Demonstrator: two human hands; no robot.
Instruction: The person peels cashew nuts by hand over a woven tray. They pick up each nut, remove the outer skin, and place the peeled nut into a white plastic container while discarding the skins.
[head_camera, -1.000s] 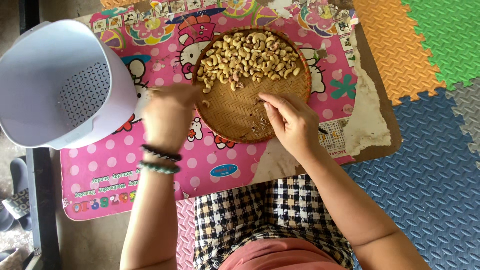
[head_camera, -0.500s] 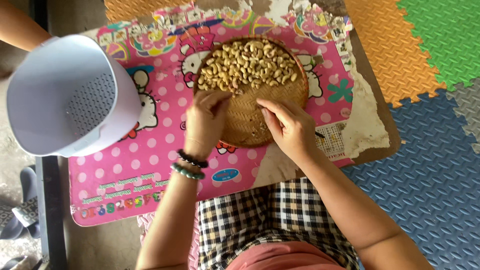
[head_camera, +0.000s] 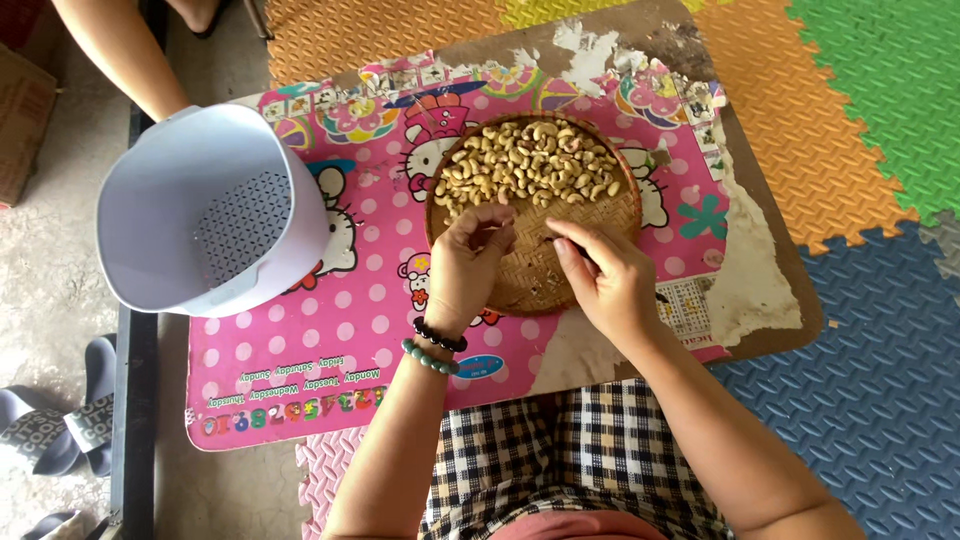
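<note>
A round woven tray (head_camera: 600, 215) sits on a low table (head_camera: 770, 300) with a pink cartoon cover. Cashew nuts (head_camera: 530, 165) are heaped on the tray's far half. My left hand (head_camera: 468, 268), with bead bracelets on the wrist, hovers over the tray's near left part, its fingertips pinched at the edge of the nut pile, apparently on one nut. My right hand (head_camera: 608, 280) is beside it over the tray's bare near part, fingers closed on a small dark thin tool (head_camera: 550, 241). The two hands almost touch.
A pale lilac perforated basket (head_camera: 205, 215) lies tilted on the table's left side. Another person's arm (head_camera: 120, 50) reaches in at the top left. Grey sandals (head_camera: 50, 430) lie on the floor at the left. Coloured foam mats (head_camera: 880, 120) cover the floor on the right.
My left hand has moved right from beside the tray's left rim onto the tray, up to the nut pile. My right hand stayed over the tray. The other person's arm came into view.
</note>
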